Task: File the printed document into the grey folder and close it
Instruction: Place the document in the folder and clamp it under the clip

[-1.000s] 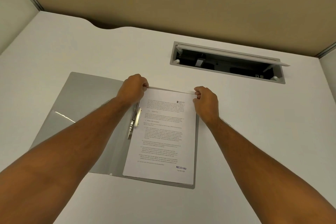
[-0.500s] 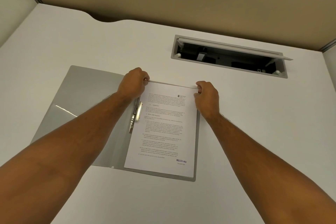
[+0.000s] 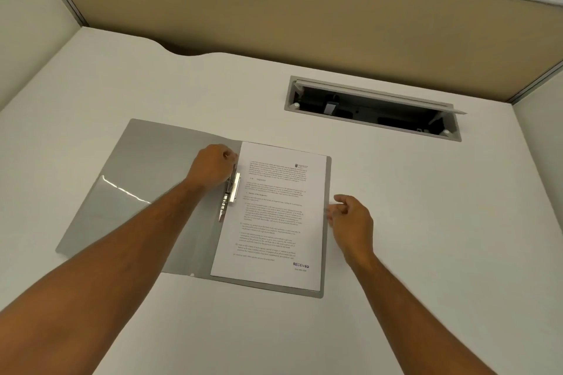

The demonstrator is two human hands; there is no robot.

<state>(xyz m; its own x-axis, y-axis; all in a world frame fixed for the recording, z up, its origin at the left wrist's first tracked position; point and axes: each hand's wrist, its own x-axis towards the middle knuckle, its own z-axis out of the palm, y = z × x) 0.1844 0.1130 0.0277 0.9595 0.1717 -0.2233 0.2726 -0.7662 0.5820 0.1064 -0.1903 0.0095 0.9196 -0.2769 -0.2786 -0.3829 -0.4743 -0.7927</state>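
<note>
The right hand (image 3: 353,224) has been withdrawn from the far edge of the printed document (image 3: 274,216) to its right edge, fingers loosely curled and apart, gripping nothing. The document is laid flat in the open grey folder (image 3: 146,192) on the desk (image 3: 426,222). The left hand (image 3: 213,169) is curled closed at the metal clip (image 3: 230,193), beside the page's far-left corner; whether anything is gripped cannot be told.

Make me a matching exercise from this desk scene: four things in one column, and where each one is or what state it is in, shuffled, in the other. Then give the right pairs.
Things:
1. printed document
2. grey folder
3. left hand
4. right hand

Places or states:
A. lying open on the desk
B. at the metal clip by the spine
C. lying on the folder's right half
D. by the page's right edge, fingers loosely curled

Pairs: 1-C, 2-A, 3-B, 4-D
</note>
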